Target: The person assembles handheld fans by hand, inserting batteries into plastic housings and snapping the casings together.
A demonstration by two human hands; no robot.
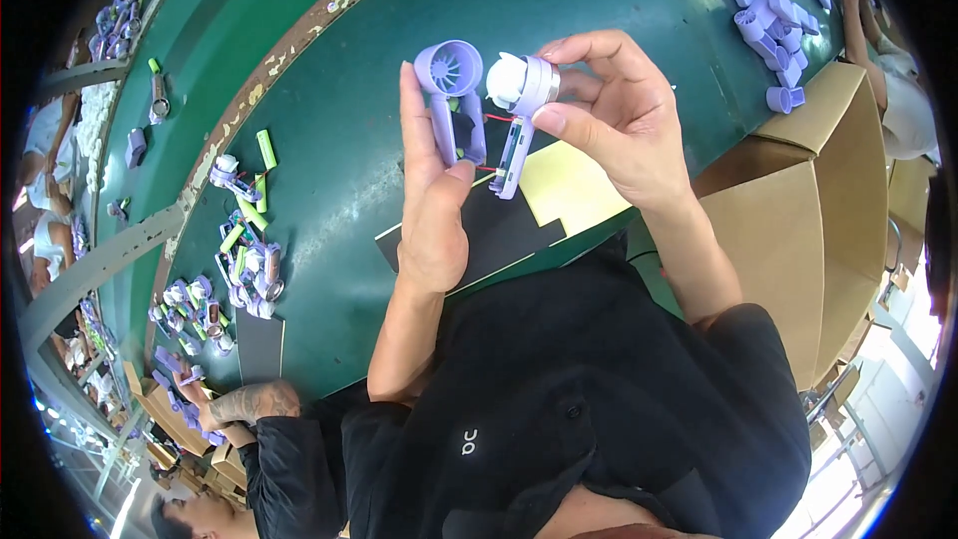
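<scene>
In front of my chest my left hand (pixel 431 215) grips a lilac handheld-fan housing (pixel 442 75), its round grille end up and its hollow handle pointing down. Thumb and fingers of my right hand (pixel 621 120) pinch the fan's inner part (pixel 539 85), which has a white impeller (pixel 508 80) and a lilac ring. Below that ring hangs a narrow handle piece with a circuit board (pixel 514 148). The two parts are held side by side, apart, with thin red wires showing between them. What sits inside the housing's handle is hard to make out.
A black mat (pixel 489 240) and a yellow sheet (pixel 579 185) lie below my hands. Several lilac housings (pixel 768 25) are heaped at the far right, near an open cardboard box (pixel 788 210). Fan parts with green batteries (pixel 249 274) lie left, near a co-worker's forearm (pixel 254 402).
</scene>
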